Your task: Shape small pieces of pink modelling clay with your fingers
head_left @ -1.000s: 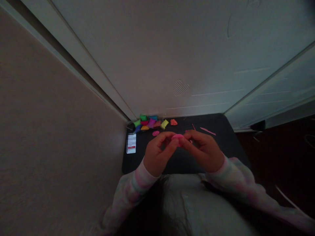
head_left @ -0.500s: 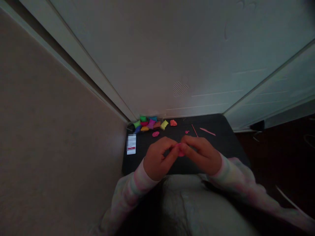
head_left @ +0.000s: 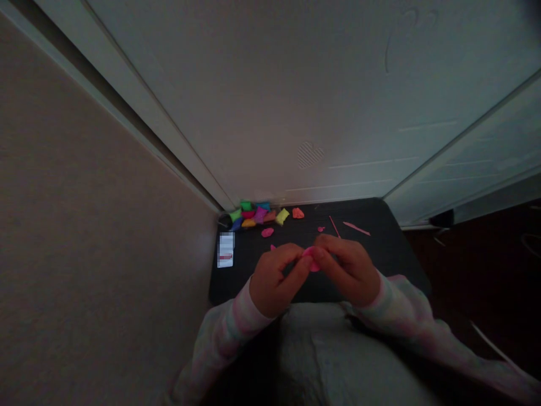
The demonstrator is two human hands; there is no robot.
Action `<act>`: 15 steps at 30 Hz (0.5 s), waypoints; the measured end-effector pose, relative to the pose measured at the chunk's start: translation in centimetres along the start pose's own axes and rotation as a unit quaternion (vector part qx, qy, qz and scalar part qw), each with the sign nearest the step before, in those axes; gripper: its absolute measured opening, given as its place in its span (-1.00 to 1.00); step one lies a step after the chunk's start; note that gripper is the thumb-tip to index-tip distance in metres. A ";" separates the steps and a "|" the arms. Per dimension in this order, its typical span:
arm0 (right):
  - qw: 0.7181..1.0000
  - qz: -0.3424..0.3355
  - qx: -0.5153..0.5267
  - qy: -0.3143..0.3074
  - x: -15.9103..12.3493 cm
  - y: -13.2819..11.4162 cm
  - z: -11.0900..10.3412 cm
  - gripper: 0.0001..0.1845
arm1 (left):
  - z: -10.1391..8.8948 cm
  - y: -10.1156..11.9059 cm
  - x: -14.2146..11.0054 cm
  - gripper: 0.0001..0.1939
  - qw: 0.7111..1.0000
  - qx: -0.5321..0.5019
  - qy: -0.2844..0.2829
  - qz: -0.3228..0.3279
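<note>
A flattened piece of pink modelling clay (head_left: pixel 313 261) is pinched between both hands above the near part of the dark table. My left hand (head_left: pixel 276 279) grips its left side with thumb and fingers. From the right, my right hand (head_left: pixel 353 270) presses thumb and forefinger on the same piece. Beyond my left hand lies a pink clay lump (head_left: pixel 267 232), and a small pink bit (head_left: pixel 273 247) peeks out beside its knuckles. Past my right hand are a tiny pink clay piece (head_left: pixel 320 229), a thin pink stick (head_left: pixel 334 225) and a pink modelling tool (head_left: pixel 357 228).
Several colourful clay packets (head_left: pixel 261 215) sit at the table's back left, with an orange lump (head_left: pixel 298 213) to their right. A lit phone (head_left: pixel 225 250) lies at the left edge. A white panel (head_left: pixel 270 113) rises behind the dark table (head_left: pixel 389 248); a wall (head_left: pixel 105 254) flanks the left.
Both hands have shifted slightly to the right and keep hold of the pink clay, more of which shows between the thumbs. A small pink bit has come into view beyond my left hand.
</note>
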State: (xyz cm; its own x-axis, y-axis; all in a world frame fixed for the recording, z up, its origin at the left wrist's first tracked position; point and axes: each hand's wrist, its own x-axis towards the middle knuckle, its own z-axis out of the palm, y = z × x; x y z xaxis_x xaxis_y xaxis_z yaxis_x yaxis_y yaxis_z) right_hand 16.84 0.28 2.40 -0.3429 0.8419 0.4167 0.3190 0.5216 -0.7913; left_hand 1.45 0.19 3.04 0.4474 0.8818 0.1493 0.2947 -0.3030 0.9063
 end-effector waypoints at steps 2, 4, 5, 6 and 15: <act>1.000 0.000 0.001 0.006 0.1 -0.1 0.0 -0.74 | 0.0 0.0 0.0 -0.77 1.000 0.006 0.012 0.011; 1.000 0.001 0.003 0.009 0.2 -0.1 0.0 -0.75 | -0.1 -0.1 -0.1 -0.77 1.000 0.004 0.021 0.014; 1.000 0.000 0.004 0.009 0.2 -0.1 0.0 -0.75 | -0.1 -0.1 -0.1 -0.76 1.000 0.000 0.023 0.011; 1.000 -0.001 0.002 0.009 0.2 -0.1 0.0 -0.75 | -0.1 -0.2 -0.1 -0.75 1.000 -0.005 0.022 0.006; 0.998 -0.028 -0.045 0.029 0.2 -0.4 0.2 -0.78 | -0.1 0.0 0.0 -0.79 0.999 -0.002 0.031 0.012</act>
State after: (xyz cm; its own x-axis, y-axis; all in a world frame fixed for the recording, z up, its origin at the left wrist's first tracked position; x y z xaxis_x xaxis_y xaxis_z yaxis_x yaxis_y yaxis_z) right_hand 16.46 0.25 2.70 -0.3119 0.8159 0.4868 0.3788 0.5767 -0.7238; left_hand 1.37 0.17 3.07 0.4019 0.8946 0.1955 0.2813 -0.3238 0.9034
